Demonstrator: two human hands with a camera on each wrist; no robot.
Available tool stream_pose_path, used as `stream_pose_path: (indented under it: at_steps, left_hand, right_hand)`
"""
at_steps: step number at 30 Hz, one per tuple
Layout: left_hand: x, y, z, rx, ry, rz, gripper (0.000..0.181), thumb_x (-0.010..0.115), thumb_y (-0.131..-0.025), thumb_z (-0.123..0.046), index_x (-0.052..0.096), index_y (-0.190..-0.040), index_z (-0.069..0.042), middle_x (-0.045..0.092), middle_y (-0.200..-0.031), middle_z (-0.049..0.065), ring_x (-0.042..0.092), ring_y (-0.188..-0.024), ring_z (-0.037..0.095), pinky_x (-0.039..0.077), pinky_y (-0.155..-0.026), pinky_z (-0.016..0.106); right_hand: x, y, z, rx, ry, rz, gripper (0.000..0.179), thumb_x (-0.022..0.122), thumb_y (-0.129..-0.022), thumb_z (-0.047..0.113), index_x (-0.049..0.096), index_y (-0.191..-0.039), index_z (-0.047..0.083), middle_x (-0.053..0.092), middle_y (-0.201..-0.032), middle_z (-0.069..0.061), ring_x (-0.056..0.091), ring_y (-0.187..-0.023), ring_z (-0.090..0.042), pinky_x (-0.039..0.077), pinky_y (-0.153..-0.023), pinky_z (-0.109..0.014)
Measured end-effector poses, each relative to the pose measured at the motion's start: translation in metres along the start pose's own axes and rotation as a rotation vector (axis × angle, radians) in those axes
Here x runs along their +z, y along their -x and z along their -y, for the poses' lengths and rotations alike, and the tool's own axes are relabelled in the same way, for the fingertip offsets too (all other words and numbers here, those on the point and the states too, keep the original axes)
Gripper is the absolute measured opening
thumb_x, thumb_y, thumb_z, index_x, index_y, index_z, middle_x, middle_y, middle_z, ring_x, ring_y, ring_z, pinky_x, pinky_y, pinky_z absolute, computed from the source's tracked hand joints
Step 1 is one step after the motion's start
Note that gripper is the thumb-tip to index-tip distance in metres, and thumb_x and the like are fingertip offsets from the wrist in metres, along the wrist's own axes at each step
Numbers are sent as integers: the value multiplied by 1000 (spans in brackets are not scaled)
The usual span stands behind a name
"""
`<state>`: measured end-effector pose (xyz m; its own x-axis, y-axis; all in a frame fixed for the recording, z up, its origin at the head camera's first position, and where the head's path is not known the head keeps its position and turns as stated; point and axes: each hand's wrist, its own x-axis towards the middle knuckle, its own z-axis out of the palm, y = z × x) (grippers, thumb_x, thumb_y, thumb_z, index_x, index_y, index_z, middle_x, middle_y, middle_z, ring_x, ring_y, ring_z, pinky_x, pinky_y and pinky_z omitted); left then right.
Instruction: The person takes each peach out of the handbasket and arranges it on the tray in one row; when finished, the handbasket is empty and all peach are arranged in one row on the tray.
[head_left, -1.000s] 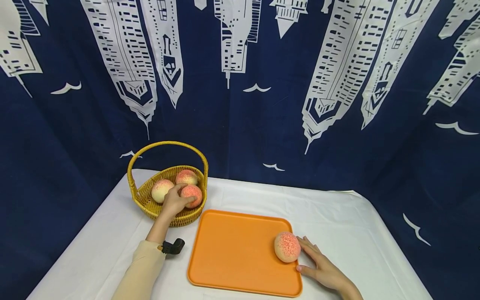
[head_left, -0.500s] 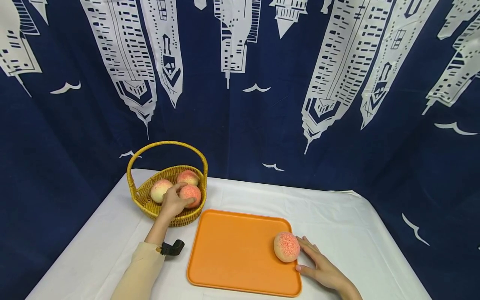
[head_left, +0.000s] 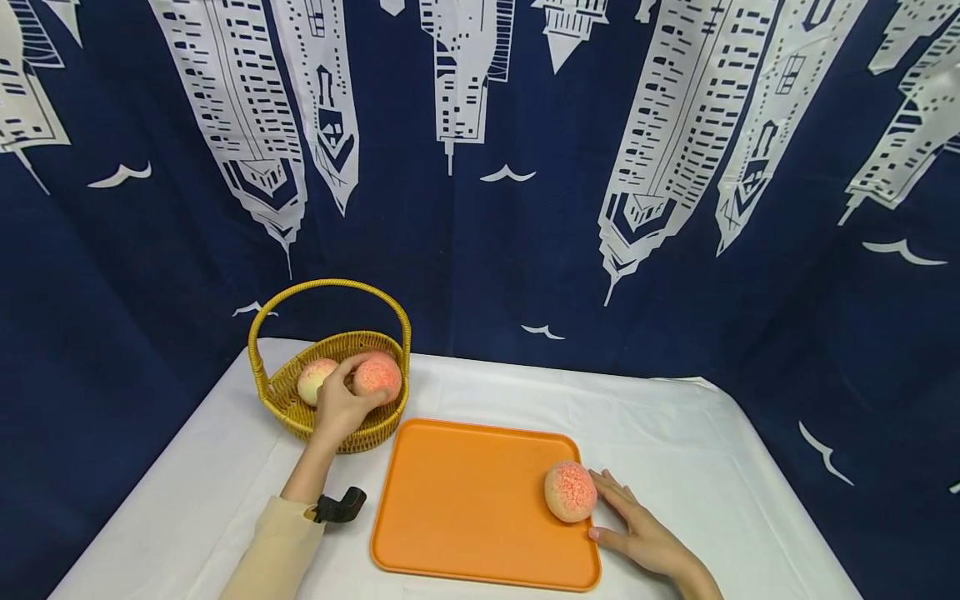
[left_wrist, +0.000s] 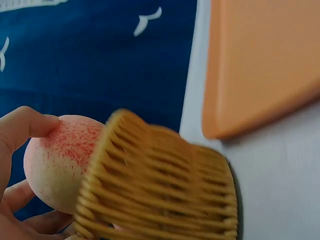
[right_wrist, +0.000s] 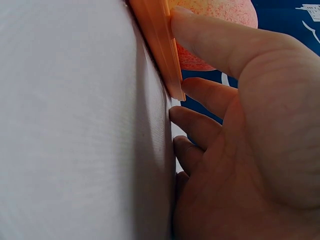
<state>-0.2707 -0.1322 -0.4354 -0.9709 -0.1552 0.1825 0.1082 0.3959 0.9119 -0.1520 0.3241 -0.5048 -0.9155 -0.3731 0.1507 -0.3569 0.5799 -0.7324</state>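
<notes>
Peach sitting in the left hand, thumb and fingers curling round it, at the right side of the wicker basket; paler peach lying inside, left of that hand. Right hand grasping nothing, fingers loosely extending at the right edge of the orange tray; tray peach lying just beside its fingertips. Worktop carrying basket and tray.

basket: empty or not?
Not empty: the head view shows a pale peach in the basket, beside the redder peach the left hand grips.
</notes>
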Motion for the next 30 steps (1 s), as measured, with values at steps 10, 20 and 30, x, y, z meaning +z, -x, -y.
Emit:
stream_pose_path:
  at_steps: [10,20,30]
  left_hand:
    - [19,30,-31,140,83,84,65,85,-69,-8,61,-128,-9,63,-121,17,63,-105,29,53,-81,31]
    - [62,62,-54,156,169,233,62,87,-65,-5,65,-121,-17,64,-111,10,63,-84,19,54,-72,28]
    - [112,89,-60,235,115,265,60,86,-65,-10,63,-120,-16,63,-116,7,58,-107,26,52,-86,44]
  right_hand:
    - [-1,1,3,14,-12,3,65,72,-87,25,46,-145,10,38,-152,-24,8,-134,26,-1,-101,6]
    - [0,-1,1,0,-4,5,66,72,-87,26,45,-146,10,37,-152,-24,8,-135,26,-1,-102,5]
    - [-1,0,0,10,-11,6,66,72,-87,25,45,-146,11,36,-153,-24,7,-134,26,-1,-101,6]
